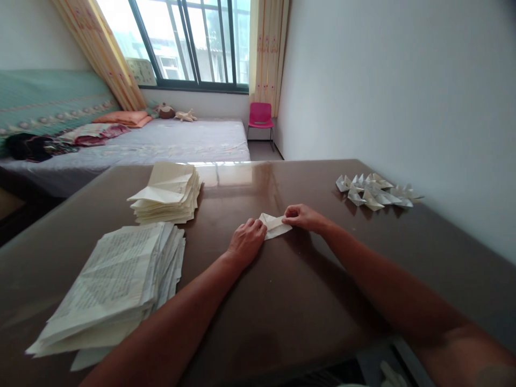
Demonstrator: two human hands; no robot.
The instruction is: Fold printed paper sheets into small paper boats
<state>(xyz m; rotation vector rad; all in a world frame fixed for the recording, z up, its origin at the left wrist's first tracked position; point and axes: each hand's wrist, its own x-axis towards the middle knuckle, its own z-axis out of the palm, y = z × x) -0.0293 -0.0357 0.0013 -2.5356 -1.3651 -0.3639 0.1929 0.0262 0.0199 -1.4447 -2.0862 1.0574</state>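
Note:
A small folded paper [276, 226], cream-white with creases, lies at the middle of the brown table between my two hands. My left hand [246, 239] has its fingers curled over the paper's left end. At the opposite end, my right hand [300, 216] pinches the right corner between thumb and fingers. Both hands hide the outer ends of the paper, so its full outline cannot be made out.
The glossy brown table [242, 322] bears a stack of printed sheets [108, 274] at left and a stack of cream paper [167, 191] behind it. Several folded paper boats [373, 191] stand at right near the wall. Beyond are a bed [201, 140] and a pink chair [260, 115].

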